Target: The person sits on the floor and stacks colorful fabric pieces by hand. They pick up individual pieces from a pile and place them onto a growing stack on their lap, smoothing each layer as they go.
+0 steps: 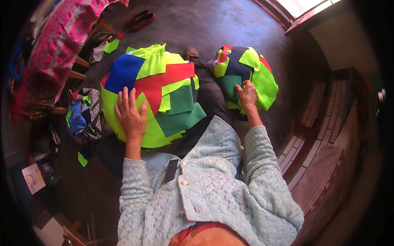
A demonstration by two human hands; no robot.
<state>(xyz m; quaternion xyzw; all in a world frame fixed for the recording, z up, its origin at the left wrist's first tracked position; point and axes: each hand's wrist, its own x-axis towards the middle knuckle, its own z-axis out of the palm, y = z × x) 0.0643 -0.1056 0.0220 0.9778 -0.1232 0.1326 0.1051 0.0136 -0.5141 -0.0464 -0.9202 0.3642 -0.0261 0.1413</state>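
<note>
A large rounded heap of cloth pieces (154, 88) in lime, blue, red and green sits in front of me on the left. My left hand (132, 117) lies on it with fingers spread, over the lime and blue pieces. To the right of my leg stands a smaller heap of cloth pieces (264, 84) in lime, navy, green and red. At its near side my right hand (248, 96) has its fingers bent together at the edge of a dark green cloth piece (230, 85). The fingertips partly hide what they pinch.
On the left, a pink checked cloth (67, 37) hangs over wooden furniture. Below it lies a bundle of mixed cloth (82, 115). A lime scrap (82, 159) and a dark red shoe (140, 20) are on the floor. A tiled ledge (316, 139) runs along the right.
</note>
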